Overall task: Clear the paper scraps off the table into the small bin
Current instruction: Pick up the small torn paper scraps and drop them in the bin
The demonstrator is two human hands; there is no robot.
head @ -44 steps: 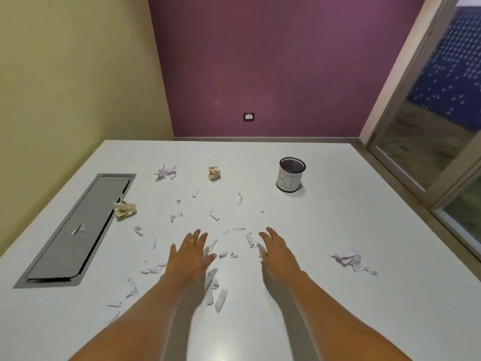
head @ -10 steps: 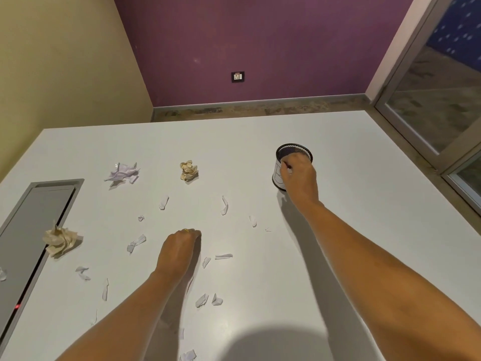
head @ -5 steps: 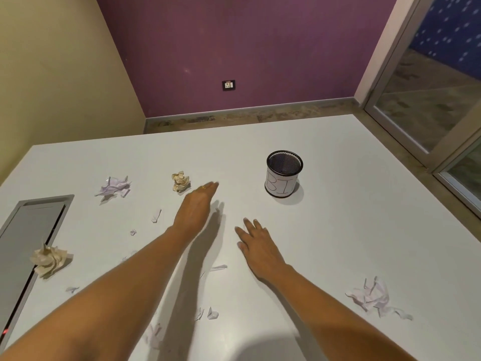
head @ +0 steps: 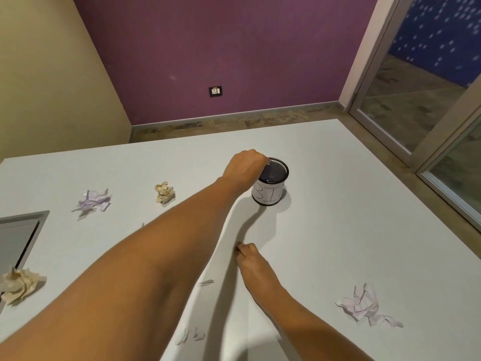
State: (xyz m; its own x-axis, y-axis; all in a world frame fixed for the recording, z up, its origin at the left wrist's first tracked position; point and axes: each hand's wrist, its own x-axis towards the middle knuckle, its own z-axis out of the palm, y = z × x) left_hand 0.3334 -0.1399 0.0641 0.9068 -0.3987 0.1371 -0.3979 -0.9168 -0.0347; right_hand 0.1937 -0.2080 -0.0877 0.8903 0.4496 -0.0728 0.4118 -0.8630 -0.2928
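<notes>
The small bin (head: 270, 190) stands upright on the white table (head: 351, 204), its long axis vertical and its mesh mouth facing straight up, with a white label on the side nearest the person. The left hand (head: 244, 166) hangs over the bin's left rim, fingers curled down and bunched together. I cannot tell whether they pinch any paper. The right hand (head: 250, 259) rests on the table well on the near side of the bin, fingers bent and drawn close with the tips on the surface. Whatever lies under them is hidden.

A thin scrap (head: 207, 282) lies just behind and left of the right fingers, its length running across the table. A crumpled white wad (head: 363, 306) sits well to their right. A tan wad (head: 164, 192) and a lilac wad (head: 92, 201) lie left of the left fingers.
</notes>
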